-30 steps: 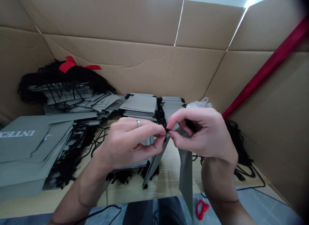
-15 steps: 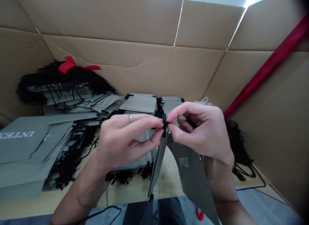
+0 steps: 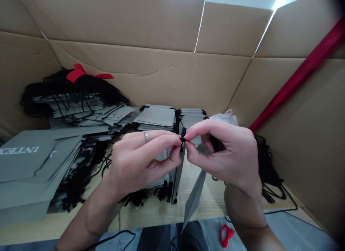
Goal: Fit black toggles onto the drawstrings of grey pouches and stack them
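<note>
My left hand (image 3: 147, 159), with a ring on one finger, pinches a black cord (image 3: 183, 133) at a knot in the middle of the view. From the other side my right hand (image 3: 222, 146) pinches the same cord with thumb and forefinger, the fingertips of both hands almost meeting. Below the knot hangs a grey card (image 3: 178, 177), seen nearly edge-on. Its other flap (image 3: 195, 199) slants down under my right hand. Part of the card is hidden behind my fingers.
Grey printed cards (image 3: 21, 161) with black cords are piled at the left. A black cord bundle with a red ribbon (image 3: 77, 74) lies behind them. Neat card stacks (image 3: 156, 114) stand at the back, near a clear plastic bag (image 3: 225, 117). Cardboard walls (image 3: 134, 24) enclose the table.
The card's right flap has swung inward and now shows nearly edge-on, its print out of sight. My right hand has shifted slightly down; both hands still pinch the cord.
</note>
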`<state>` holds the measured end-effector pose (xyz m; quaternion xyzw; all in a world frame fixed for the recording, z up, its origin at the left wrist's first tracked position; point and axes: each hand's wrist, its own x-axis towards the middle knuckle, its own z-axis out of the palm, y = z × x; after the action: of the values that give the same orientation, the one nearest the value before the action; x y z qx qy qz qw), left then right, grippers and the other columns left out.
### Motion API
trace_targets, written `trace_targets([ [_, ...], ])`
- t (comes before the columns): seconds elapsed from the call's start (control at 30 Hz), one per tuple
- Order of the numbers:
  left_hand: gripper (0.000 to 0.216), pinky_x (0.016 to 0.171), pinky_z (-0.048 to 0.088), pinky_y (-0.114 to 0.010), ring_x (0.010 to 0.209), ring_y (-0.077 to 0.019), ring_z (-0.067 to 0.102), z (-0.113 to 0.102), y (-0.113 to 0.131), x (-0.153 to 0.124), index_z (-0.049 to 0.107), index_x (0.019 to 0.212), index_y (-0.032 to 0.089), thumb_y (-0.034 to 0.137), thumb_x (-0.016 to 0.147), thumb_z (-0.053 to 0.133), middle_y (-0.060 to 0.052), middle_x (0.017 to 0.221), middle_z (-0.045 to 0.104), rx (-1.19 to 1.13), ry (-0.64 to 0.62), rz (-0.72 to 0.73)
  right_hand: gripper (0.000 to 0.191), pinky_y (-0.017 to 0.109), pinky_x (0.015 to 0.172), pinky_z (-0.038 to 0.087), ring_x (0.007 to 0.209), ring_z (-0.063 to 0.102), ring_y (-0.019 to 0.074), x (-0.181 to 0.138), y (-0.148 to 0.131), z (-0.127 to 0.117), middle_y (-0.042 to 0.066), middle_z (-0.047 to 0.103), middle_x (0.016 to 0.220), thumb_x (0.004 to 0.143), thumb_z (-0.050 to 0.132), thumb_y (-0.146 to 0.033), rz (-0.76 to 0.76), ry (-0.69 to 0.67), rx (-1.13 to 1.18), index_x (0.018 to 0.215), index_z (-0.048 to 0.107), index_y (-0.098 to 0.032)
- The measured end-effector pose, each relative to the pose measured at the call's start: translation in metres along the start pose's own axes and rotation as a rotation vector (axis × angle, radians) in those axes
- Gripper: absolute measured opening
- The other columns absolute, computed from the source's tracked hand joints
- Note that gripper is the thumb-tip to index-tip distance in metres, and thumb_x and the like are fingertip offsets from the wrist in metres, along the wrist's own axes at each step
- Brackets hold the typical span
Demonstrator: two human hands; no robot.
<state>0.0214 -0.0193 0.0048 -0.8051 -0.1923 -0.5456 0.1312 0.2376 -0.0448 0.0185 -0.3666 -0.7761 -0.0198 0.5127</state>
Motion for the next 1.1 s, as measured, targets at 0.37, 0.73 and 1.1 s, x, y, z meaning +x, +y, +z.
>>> trace_targets([
  [0.37,0.021,0.060,0.067,-0.027,0.072,-0.0162,0.084,0.006,-0.013,0.000,0.081,0.096,0.027,0.009,0.087,0.085,0.003,0.087,0.088,-0.483,0.001,-0.204,0.020,0.029,0.048,0.038,0.054,0.046,0.0094,0.001,0.005,-0.006,-0.005,0.072,0.076,0.083,0.084,-0.010,0.138,-0.027,0.253,0.092,0.080,-0.028],
  [0.73,0.008,0.077,0.068,-0.027,0.084,-0.0158,0.081,0.012,-0.012,0.005,0.082,0.108,0.022,0.018,0.106,0.076,-0.002,0.098,0.087,-0.512,-0.186,-0.362,0.023,0.035,0.059,0.048,0.060,0.050,0.0126,0.001,0.002,-0.002,-0.001,0.080,0.095,0.089,0.081,-0.009,0.013,0.138,0.087,0.098,0.074,-0.028],
  [1.1,0.019,0.086,0.063,-0.027,0.092,-0.0131,0.078,0.003,0.001,0.006,0.075,0.120,0.021,0.010,0.108,0.065,-0.002,0.103,0.083,-0.209,-0.134,-0.181,0.010,0.030,0.051,0.037,0.057,0.047,0.0120,0.005,0.010,-0.012,-0.003,0.063,0.067,0.102,0.087,-0.034,0.202,-0.004,0.267,0.097,0.085,-0.025],
])
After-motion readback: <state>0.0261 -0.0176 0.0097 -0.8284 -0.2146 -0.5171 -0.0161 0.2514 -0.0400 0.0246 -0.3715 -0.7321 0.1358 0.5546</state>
